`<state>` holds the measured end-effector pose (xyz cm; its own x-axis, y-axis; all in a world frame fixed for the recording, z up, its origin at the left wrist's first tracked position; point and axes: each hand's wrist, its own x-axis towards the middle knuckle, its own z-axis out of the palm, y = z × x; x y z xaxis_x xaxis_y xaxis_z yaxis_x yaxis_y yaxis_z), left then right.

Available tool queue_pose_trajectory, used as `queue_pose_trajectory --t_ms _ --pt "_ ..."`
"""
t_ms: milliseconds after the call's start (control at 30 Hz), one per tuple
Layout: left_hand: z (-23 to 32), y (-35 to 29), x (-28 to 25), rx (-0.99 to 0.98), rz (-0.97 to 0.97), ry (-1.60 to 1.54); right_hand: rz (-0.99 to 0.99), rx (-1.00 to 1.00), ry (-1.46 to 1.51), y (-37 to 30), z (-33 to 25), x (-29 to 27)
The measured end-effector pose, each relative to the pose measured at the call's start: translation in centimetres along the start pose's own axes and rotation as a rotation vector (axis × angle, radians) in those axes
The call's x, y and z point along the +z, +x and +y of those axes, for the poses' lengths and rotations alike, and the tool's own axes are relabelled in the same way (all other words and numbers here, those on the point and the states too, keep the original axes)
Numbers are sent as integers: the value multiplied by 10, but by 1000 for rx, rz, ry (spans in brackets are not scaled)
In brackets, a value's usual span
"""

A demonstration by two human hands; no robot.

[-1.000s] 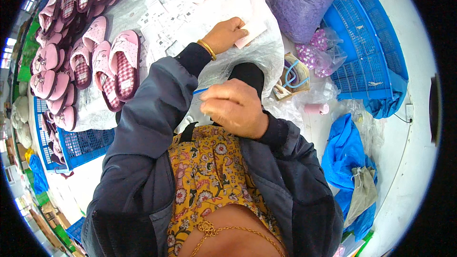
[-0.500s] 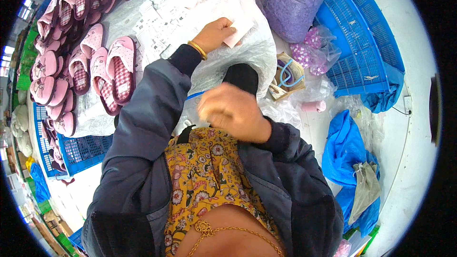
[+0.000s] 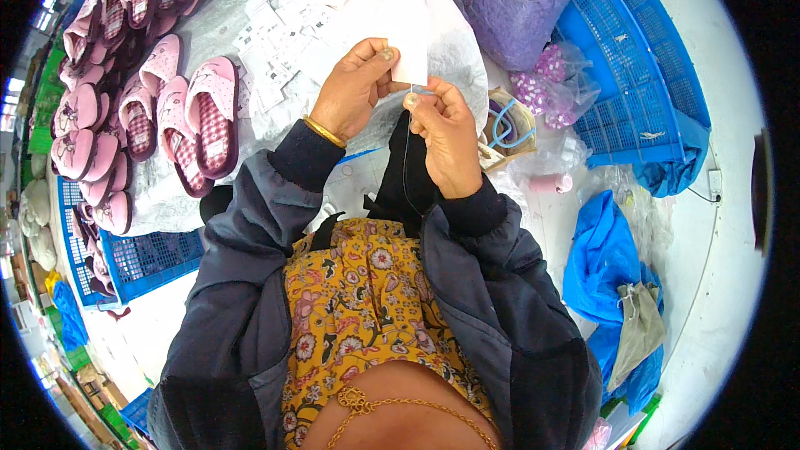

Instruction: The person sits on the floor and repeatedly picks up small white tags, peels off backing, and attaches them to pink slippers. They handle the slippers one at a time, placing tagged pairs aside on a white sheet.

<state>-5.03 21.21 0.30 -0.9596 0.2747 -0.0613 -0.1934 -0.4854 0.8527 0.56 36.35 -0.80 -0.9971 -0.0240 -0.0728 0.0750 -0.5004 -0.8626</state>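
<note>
Out over the wrapped surface, my left hand (image 3: 354, 87) pinches a small pale card (image 3: 410, 62) by its left side, between thumb and fingers. Just to the right and nearer, my right hand (image 3: 446, 129) is closed at the card's lower edge. From its fingertips a thin dark thread (image 3: 407, 158) trails down toward my lap. Something tiny and light shows between those fingertips, too small to make out. Pink slippers (image 3: 212, 108) with checked insoles lie to the left of my left hand.
Printed paper tags (image 3: 271, 42) lie scattered on the plastic sheeting (image 3: 162, 204). At the right stand a bagged purple bundle (image 3: 517, 8), a blue crate (image 3: 621, 75) and an open box (image 3: 521, 137) holding a blue loop. A pink roll (image 3: 550, 184) lies nearer.
My right hand has moved from near my lap out to the card, bringing the thread into view. My left hand has shifted slightly left and nearer, still gripping the card, now turned more upright.
</note>
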Motion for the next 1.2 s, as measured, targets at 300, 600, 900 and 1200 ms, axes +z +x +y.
queue_pose_trajectory --t_ms 300,600,900,1200 --pt "-6 -14 8 34 4 -69 37 -19 -5 0 2 0" --pt "-11 -17 4 46 -2 -66 54 -7 -14 -1 2 2" --pt "-15 -20 3 54 23 -73 63 4 -12 -1 5 0" --pt "-15 -23 7 43 57 -10 75 12 5 -1 7 1"
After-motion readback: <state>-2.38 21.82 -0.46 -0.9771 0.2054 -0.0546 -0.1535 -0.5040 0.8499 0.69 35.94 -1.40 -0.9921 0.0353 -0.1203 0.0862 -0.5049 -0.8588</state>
